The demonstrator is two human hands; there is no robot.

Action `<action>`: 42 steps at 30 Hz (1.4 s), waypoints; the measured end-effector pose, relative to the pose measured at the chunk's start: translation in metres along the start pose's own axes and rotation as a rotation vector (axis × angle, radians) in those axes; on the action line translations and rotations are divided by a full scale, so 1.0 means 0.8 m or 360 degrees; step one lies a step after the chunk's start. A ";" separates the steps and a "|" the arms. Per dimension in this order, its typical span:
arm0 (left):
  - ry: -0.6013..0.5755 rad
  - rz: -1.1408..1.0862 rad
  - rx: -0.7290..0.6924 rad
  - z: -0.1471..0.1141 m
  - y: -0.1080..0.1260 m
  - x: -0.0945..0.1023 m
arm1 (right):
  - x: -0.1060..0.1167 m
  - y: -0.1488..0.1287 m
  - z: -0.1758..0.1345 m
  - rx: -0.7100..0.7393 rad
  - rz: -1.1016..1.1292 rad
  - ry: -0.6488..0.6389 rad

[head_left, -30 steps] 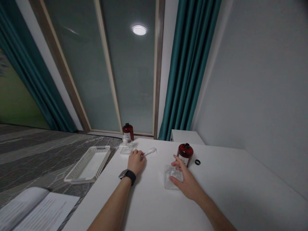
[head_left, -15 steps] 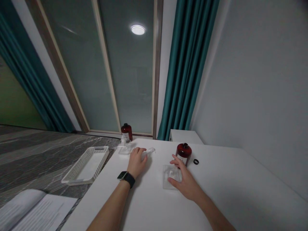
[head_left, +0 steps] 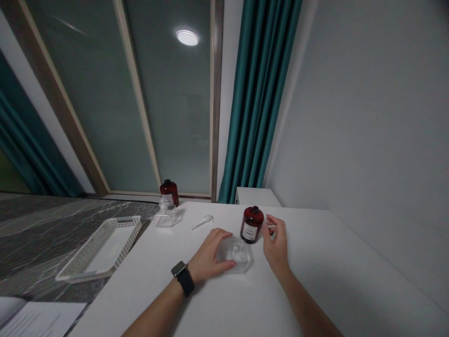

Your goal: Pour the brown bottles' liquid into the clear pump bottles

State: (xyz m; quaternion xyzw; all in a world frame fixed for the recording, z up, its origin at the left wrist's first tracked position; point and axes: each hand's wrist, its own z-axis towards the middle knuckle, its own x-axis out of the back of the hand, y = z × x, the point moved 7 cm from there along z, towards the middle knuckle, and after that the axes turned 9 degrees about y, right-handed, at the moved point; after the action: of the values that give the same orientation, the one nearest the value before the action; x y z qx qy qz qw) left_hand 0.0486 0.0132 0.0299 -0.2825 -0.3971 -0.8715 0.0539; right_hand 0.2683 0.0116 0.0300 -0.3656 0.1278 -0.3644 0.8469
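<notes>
My left hand (head_left: 210,257), with a dark watch at the wrist, spans a clear square plastic box (head_left: 242,264), thumb at the front and fingers at the back. The box sits on the white table. My right hand (head_left: 276,241) is pinched around a small black ring (head_left: 271,230), which its fingers partly hide. Between the hands, just behind the box, stands a dark red-brown bottle (head_left: 251,225) with a white label. A white pump head (head_left: 203,221) lies loose beyond my left hand.
At the table's far left edge stand a second brown bottle (head_left: 169,192) and another clear box (head_left: 164,220) with a white pump piece. Left of the table (head_left: 217,309) are a white perforated basket (head_left: 101,248) and an open booklet (head_left: 49,318). A white cabinet (head_left: 257,196) stands behind.
My left hand has left the white pump head and moved right onto the clear box. The right hand has moved from the box to the black ring. The view has turned slightly right.
</notes>
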 end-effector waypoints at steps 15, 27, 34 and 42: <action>-0.0143 0.0029 0.0111 0.001 -0.008 -0.009 | -0.052 0.053 0.000 -0.0265 0.0410 -0.0416; -0.0175 -0.0019 0.0166 0.002 -0.009 -0.001 | -0.036 0.016 -0.003 -0.0286 0.0578 -0.0808; -0.0187 -0.0022 0.0132 0.002 -0.008 -0.003 | -0.038 0.010 -0.006 -0.0182 0.0345 -0.0735; -0.0186 -0.0008 0.0123 0.002 -0.007 -0.003 | -0.038 0.014 -0.005 -0.0179 0.0298 -0.0750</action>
State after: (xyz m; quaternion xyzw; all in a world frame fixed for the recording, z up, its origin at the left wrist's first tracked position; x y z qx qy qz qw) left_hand 0.0496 0.0176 0.0257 -0.3296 -0.4336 -0.8378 0.0391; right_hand 0.2510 0.0367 0.0175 -0.4734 -0.0197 -0.1815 0.8617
